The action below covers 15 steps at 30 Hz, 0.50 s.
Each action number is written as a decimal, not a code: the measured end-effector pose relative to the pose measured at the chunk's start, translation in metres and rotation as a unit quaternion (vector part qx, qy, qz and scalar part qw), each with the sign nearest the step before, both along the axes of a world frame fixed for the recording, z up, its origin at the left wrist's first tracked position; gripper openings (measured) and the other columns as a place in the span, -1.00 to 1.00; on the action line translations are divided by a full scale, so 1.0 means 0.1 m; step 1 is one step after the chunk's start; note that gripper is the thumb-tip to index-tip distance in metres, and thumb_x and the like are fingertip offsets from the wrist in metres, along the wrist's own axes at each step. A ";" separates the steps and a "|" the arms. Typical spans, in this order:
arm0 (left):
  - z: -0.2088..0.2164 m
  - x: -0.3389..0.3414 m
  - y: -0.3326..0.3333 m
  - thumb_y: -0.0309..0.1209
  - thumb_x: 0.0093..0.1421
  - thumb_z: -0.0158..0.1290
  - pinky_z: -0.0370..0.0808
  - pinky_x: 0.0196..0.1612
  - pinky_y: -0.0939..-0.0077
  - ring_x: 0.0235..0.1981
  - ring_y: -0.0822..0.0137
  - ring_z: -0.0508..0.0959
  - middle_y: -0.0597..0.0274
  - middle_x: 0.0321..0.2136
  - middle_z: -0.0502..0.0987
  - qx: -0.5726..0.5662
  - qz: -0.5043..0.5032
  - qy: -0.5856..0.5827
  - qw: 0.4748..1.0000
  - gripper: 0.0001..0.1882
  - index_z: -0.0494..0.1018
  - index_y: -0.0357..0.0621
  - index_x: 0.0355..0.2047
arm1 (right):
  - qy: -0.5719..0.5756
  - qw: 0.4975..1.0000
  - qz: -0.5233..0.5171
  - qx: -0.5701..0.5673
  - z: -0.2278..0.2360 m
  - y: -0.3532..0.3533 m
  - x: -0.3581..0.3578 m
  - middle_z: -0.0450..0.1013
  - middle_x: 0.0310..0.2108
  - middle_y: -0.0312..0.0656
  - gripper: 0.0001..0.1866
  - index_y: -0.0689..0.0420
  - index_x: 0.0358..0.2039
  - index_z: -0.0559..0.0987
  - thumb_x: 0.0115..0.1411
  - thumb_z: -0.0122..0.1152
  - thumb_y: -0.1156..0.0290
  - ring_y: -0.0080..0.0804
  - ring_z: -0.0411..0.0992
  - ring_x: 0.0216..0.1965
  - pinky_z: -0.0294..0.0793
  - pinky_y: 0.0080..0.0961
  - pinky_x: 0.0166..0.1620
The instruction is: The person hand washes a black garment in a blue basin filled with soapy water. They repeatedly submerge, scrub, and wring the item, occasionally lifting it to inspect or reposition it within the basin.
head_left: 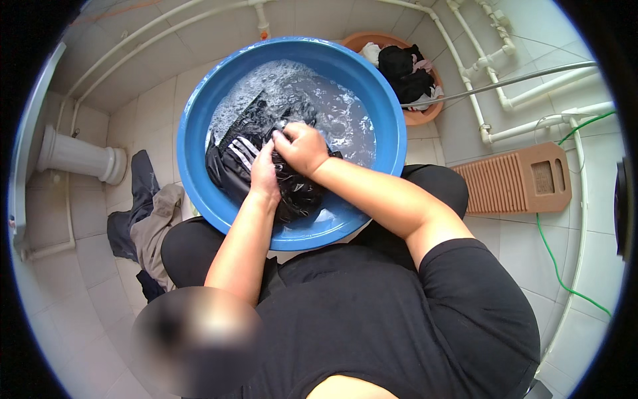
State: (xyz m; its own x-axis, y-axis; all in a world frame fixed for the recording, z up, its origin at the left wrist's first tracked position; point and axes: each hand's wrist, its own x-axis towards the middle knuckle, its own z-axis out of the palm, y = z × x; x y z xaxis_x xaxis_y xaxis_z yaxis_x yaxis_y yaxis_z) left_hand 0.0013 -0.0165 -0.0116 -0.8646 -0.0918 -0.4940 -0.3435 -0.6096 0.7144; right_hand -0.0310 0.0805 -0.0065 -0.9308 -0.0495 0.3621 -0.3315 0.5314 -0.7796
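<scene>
A large blue basin (pixel 194 169) of sudsy water (pixel 342 123) stands between my knees. Inside it lies a wet, shiny black garment (pixel 229 174) with white stripes, partly under the foam. My right hand (pixel 302 147) is closed in a fist, gripping a bunched part of the cloth. Close against it, my left hand (pixel 264 174) holds the same garment, its fingertips meeting the right hand's fingers. Folds of cloth hide some of the fingers on both hands.
An orange-brown basin (pixel 425 118) of dark and light clothes stands behind at the right. A brown washboard (pixel 508 179) leans by white pipes (pixel 488 110) and a green hose (pixel 555 256). Grey and dark clothes (pixel 156 213) lie on the left floor near a white pipe fitting (pixel 83 156).
</scene>
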 end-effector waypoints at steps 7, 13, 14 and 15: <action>-0.34 -0.10 -0.18 -0.08 0.17 -0.08 0.40 -0.34 0.48 -0.45 0.42 0.43 0.32 -0.50 0.43 0.079 -0.027 -0.048 0.995 -0.65 0.41 -0.12 -0.35 | 0.050 0.985 0.162 -0.005 0.08 -0.06 0.23 0.32 -0.64 -0.08 -0.77 0.14 -0.70 0.40 -0.06 0.14 0.30 -0.11 0.34 -0.58 0.33 -0.32 -0.49; -0.23 -0.07 -0.15 -0.40 0.03 0.12 0.36 -0.09 0.51 -0.20 0.37 0.44 0.18 -0.18 0.42 0.075 -0.044 0.049 0.995 -0.50 0.26 -0.24 -0.02 | -0.050 0.914 -0.122 0.383 -0.39 0.63 -0.61 0.41 -0.26 -0.14 -0.68 -0.06 -0.18 0.48 0.01 0.10 0.23 -0.22 0.34 -0.14 0.30 -0.27 -0.08; -0.21 -0.09 -0.14 -0.44 0.03 0.11 0.35 -0.08 0.51 -0.19 0.37 0.43 0.18 -0.17 0.41 0.036 -0.027 0.063 0.997 -0.49 0.24 -0.24 0.00 | 0.002 0.921 -0.093 0.379 -0.53 0.84 -0.70 0.39 -0.25 -0.17 -0.72 -0.04 -0.22 0.50 0.02 0.08 0.24 -0.24 0.29 -0.11 0.24 -0.29 -0.03; -0.16 -0.10 -0.11 -0.47 0.03 0.10 0.34 -0.07 0.52 -0.19 0.37 0.42 0.19 -0.16 0.40 -0.003 -0.009 0.076 0.997 -0.48 0.22 -0.25 0.01 | 0.061 0.934 -0.042 0.350 -0.57 0.98 -0.70 0.40 -0.21 -0.13 -0.67 0.01 -0.20 0.50 0.06 0.04 0.13 -0.17 0.31 -0.10 0.27 -0.28 -0.03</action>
State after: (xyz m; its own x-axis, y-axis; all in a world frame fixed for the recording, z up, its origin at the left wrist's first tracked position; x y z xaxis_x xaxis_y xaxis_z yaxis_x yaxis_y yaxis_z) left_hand -0.0086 -0.0278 -0.0279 -0.9310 -0.0779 -0.3566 -0.2417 -0.6005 0.7622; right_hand -0.1005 0.1784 -0.0633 -0.8958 -0.2433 0.3718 -0.3301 0.9246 -0.1902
